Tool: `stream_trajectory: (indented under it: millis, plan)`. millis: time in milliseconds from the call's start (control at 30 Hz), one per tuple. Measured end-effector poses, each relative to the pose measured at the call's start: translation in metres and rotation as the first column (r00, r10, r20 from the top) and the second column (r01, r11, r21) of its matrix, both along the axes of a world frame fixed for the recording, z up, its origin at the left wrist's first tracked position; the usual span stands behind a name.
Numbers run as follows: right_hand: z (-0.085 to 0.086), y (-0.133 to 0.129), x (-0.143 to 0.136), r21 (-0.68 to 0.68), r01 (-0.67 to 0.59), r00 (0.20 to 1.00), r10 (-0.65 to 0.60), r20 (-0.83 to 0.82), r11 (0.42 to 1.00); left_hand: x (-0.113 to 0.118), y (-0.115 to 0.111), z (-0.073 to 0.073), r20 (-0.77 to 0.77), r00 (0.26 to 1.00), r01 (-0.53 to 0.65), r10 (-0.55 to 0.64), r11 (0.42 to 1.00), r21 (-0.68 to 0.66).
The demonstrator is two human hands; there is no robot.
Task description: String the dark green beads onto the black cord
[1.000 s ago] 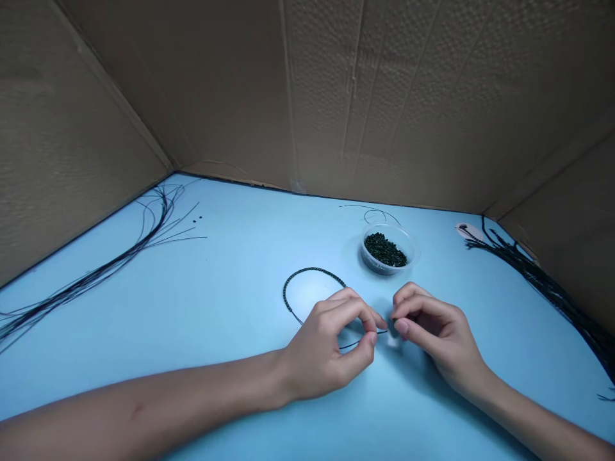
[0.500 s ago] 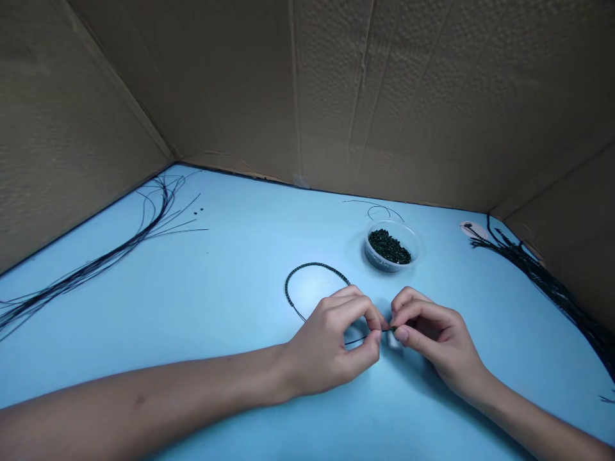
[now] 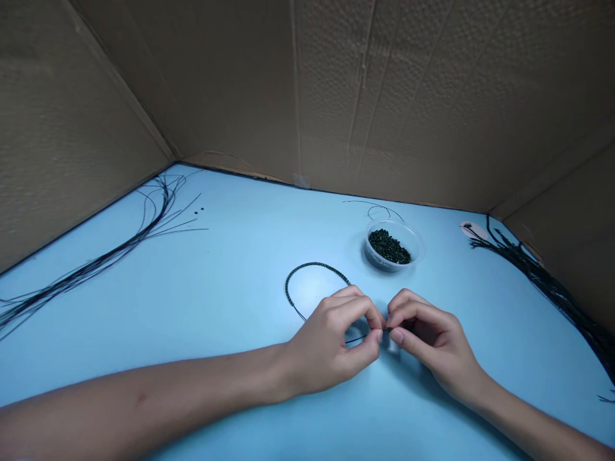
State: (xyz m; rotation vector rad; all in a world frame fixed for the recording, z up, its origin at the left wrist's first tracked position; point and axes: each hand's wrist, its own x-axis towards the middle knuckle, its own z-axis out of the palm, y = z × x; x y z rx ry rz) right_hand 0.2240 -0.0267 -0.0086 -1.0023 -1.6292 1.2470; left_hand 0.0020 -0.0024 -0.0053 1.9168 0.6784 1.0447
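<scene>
My left hand (image 3: 339,339) is closed in a pinch on a thin dark cord (image 3: 356,339), just behind its end. Facing it, my right hand (image 3: 435,342) pinches a small dark bead (image 3: 389,330) at the cord's tip, thumb against forefinger. The two sets of fingertips almost touch. Beyond my left hand curves a loop of strung dark beads (image 3: 314,264), lying on the table and partly hidden by that hand. A clear round tub (image 3: 384,264) with loose dark green beads (image 3: 389,246) stands beyond my right hand.
Loose dark cords (image 3: 115,250) lie in a bundle at the left. Along the right edge runs a dark bundle of strands (image 3: 538,275), near a pale round tag (image 3: 473,230). A curled thin cord (image 3: 379,208) lies behind the tub. Cardboard walls (image 3: 327,96) surround the blue table (image 3: 230,269).
My right hand has shifted slightly left, bringing the bead closer to my left fingertips. My left hand, the loop and the tub stay where they were.
</scene>
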Motion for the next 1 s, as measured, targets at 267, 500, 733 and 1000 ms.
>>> stream_trajectory:
  millis: [267,500,733,1000]
  plan:
    - [0.002,-0.0019,-0.0029,0.043,-0.001,1.0,-0.001,0.031,0.999,0.0002,-0.0003,0.0003,-0.023,0.999,-0.024,0.024,0.999,0.023]
    - [0.0002,-0.0014,-0.0029,0.089,0.041,0.998,-0.044,0.035,0.995,-0.0003,-0.0002,0.0005,-0.016,1.0,-0.021,0.021,1.0,0.007]
    - [0.001,-0.0011,-0.0024,0.111,0.058,0.997,-0.063,0.049,0.992,-0.0003,-0.0006,0.0015,-0.019,1.0,-0.019,0.018,1.0,-0.025]
    - [0.0004,-0.0018,-0.0005,0.123,0.042,0.996,-0.051,0.071,0.992,0.0022,-0.0005,-0.0009,-0.037,0.999,-0.012,0.012,1.0,-0.003]
